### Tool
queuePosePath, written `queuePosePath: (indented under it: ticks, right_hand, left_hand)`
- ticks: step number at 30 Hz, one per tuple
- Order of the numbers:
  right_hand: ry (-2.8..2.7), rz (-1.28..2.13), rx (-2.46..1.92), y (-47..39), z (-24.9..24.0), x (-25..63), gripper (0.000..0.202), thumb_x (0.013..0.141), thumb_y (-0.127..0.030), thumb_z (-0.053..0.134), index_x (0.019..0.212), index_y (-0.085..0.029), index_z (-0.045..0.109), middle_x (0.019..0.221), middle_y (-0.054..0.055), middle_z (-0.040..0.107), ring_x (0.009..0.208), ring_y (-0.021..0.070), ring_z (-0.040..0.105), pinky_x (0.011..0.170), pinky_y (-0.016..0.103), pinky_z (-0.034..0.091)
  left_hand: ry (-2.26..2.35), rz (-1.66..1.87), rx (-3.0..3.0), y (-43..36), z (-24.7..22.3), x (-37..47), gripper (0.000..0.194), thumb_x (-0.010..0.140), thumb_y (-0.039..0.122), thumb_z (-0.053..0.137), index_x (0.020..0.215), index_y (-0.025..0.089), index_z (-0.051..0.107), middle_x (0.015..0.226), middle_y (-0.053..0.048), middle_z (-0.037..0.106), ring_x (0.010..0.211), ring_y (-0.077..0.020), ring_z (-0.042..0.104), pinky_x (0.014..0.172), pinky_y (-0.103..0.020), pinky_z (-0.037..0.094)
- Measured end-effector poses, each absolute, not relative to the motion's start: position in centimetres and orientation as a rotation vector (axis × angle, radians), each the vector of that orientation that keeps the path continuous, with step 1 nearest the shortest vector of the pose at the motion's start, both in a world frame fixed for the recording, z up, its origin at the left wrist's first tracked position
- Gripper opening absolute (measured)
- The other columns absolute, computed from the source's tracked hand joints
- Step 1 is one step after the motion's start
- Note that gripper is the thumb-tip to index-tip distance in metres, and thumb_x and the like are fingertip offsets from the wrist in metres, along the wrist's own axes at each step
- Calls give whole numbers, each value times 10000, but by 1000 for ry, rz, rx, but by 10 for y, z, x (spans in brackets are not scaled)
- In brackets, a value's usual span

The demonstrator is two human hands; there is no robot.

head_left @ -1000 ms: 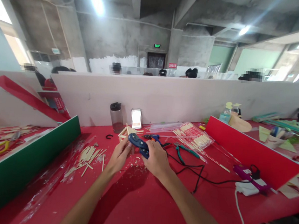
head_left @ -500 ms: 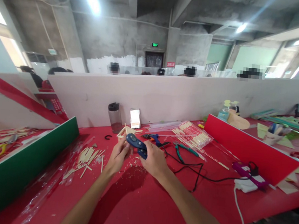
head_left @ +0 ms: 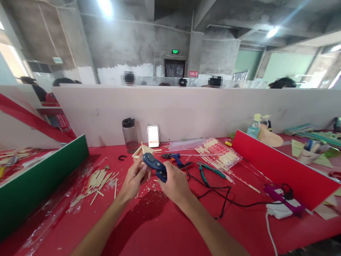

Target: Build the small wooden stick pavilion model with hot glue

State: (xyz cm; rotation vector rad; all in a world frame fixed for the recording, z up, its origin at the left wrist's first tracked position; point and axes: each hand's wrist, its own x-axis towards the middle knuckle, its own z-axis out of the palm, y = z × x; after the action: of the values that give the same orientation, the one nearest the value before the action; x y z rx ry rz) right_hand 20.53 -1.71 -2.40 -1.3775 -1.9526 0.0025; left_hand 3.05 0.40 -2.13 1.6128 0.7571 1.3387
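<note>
My right hand (head_left: pixel 177 183) is closed round the handles of a dark blue hand tool (head_left: pixel 155 163) with silvery rivets, which looks like a cutter. Its rounded head points up and left, over my left hand (head_left: pixel 135 177). The fingers of that hand are pinched together just under the tool's head; what they hold is hidden. Right behind the tool stands a small frame of wooden sticks (head_left: pixel 139 152), partly covered by it. Small wood chips (head_left: pixel 152 192) lie scattered on the red table below my hands.
Loose cut sticks (head_left: pixel 99 179) lie to the left, by a green divider (head_left: pixel 32 183). Behind are a dark bottle (head_left: pixel 130 136), a lit phone (head_left: pixel 153 136) and a blue glue gun (head_left: pixel 175 158). Rightward lie green-handled pliers (head_left: pixel 211 172), bagged sticks (head_left: pixel 219 153), black cable (head_left: pixel 227 198) and a purple power strip (head_left: pixel 284 199).
The view has shifted very slightly. Both hands and the blue tool keep nearly the same pose.
</note>
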Motion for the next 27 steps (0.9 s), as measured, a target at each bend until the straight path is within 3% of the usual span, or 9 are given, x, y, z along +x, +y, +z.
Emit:
queuePosePath:
  ticks: [8, 16, 27]
  right_hand:
    - [-1964, 14, -1413, -18, -22, 205, 318, 830, -289, 621, 1121, -195, 531, 970, 82, 691, 872, 235, 664, 714, 280, 437]
    - [-1976, 38, -1449, -17, -21, 206, 320, 837, -282, 605, 1135, -196, 526, 998, 88, 699, 898, 235, 667, 717, 278, 426]
    - [-2079, 67, -1587, -15, -18, 209, 260, 905, -355, 526, 1108, -193, 545, 891, 84, 736, 820, 257, 711, 701, 300, 426]
  left_hand:
    - [747, 1344, 1572, 5, -24, 31, 503, 942, 452, 512, 1378, 211, 441, 596, 65, 484, 432, -62, 282, 430, -191, 201]
    - [765, 1334, 1577, 6, -24, 32, 360, 955, 443, 496, 1226, 206, 506, 595, 65, 496, 439, -62, 284, 436, -194, 201]
    - [872, 1306, 1533, 5, -23, 42, 325, 926, 484, 513, 1070, 193, 523, 543, 82, 442, 426, -65, 286, 436, -194, 210]
